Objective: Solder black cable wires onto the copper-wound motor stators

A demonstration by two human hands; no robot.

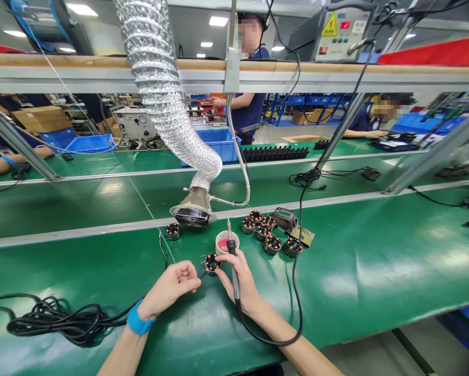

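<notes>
Overhead, a silver hose (156,78) is hanging down past a shelf rail (304,79), its hood (195,201) dangling over our green counter (355,282); beyond, a person in dark blue (253,107) is standing near a blue bin (220,146); we are facing a copper-wound ring (212,265), which is sitting on the counter between our two grips, just beside a tub (217,247) of pink stuff; our left grip (179,282) is pinching narrowly on a dark cord end (203,273) by the ring; our right grip (242,282) is holding a soldering iron (231,246), tip pointing away from us, while its finger and thumb are touching the ring's right side; loose rings (272,249) are clustering farther right, beside a metal holder (285,219); a lone ring (172,233) is lying near the hood; bundled black cord (70,318) is resting on our left.
</notes>
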